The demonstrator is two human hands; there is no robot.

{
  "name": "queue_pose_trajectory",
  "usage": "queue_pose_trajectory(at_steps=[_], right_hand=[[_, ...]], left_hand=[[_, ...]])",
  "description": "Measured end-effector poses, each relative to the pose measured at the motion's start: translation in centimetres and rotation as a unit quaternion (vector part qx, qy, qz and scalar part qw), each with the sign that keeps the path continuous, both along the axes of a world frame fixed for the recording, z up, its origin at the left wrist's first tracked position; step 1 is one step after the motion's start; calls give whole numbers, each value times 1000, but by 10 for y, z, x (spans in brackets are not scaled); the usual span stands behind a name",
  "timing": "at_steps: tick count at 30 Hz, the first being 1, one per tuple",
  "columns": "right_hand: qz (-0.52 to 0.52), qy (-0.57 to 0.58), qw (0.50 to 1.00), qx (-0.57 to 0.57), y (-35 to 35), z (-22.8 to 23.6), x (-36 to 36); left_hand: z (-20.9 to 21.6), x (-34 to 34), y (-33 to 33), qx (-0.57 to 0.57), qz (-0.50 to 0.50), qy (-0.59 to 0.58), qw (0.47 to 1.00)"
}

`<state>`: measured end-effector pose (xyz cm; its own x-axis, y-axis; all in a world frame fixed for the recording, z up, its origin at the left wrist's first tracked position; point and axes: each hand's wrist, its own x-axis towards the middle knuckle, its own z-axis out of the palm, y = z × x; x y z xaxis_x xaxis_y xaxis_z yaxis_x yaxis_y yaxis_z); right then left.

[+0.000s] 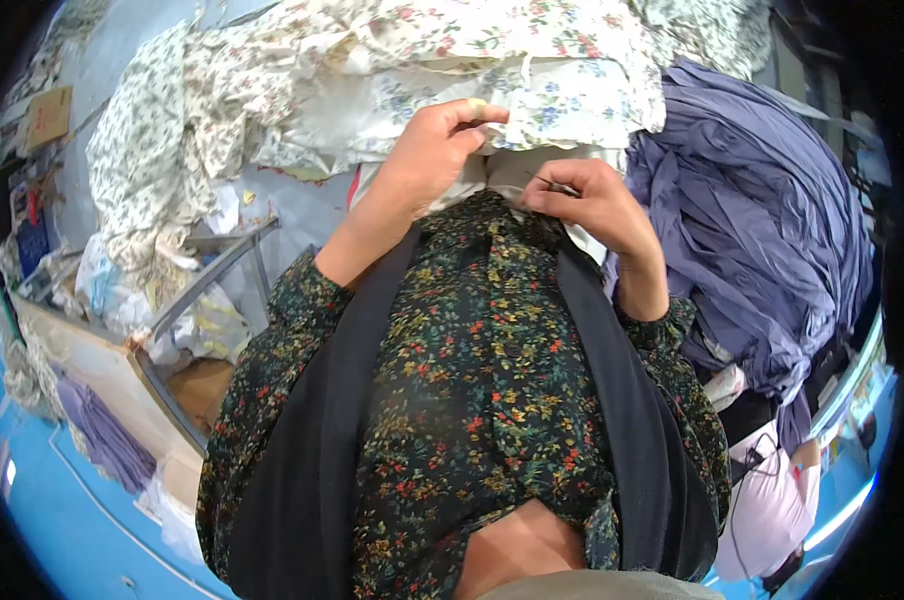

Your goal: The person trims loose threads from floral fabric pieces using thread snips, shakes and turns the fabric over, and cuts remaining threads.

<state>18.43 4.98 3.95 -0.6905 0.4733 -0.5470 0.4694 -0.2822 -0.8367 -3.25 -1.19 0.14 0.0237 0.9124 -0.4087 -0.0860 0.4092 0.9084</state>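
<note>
A big heap of purple cloth [762, 210] lay right of the white floral cloth [532, 100], and more flowery cloth [162, 150] was piled left of it. The white floral cloth sat in the middle, just above both hands. The left hand [427, 160] pinched its edge between thumb and finger. The right hand [592, 200] was closed on a thin dark tool [555, 185] (maybe small snips) close below the cloth. That sharp tip could poke a finger or cut the cloth wrongly if the cloth slipped.
</note>
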Motion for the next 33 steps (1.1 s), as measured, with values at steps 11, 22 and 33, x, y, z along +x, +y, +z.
queue_pose_trajectory(at_steps=[11,22,33], right_hand=[[-316,179,864,-350,-7,-27,-3],[-328,145,890,-282,-14,-44,9],[-198,104,927,-302,-9,-29,0]], left_hand=[[48,5,-6,227,-214,115,943],[31,17,8,-58,-194,-143,969],[24,-1,-14,-50,-278,-21,959]])
